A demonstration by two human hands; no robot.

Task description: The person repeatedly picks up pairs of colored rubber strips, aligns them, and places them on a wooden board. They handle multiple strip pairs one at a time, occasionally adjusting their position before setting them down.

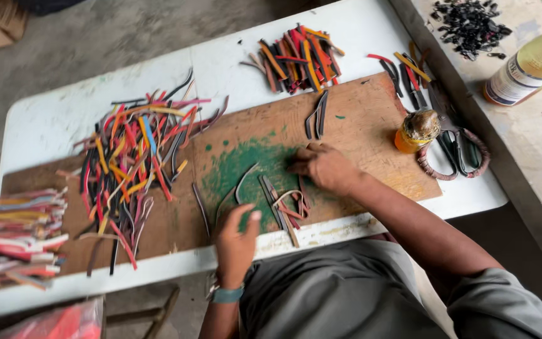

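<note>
A brown wooden board (359, 119) with a green paint stain lies on a white table (51, 119). My right hand (322, 167) rests on the board, fingers pressing down near thin curved strips (283, 201) of brown and grey material. My left hand (234, 242) hovers at the board's near edge, fingers loosely curled, beside a dark strip (202, 210). Whether it pinches a strip I cannot tell. Two dark strips (317, 115) lie apart further up the board.
A big heap of coloured strips (136, 154) covers the board's left part, a second pile (299, 58) lies at the far edge, a bundled stack (26, 235) at far left. An orange glue pot (415, 132), scissors (456, 150) and a bottle (528, 66) stand right.
</note>
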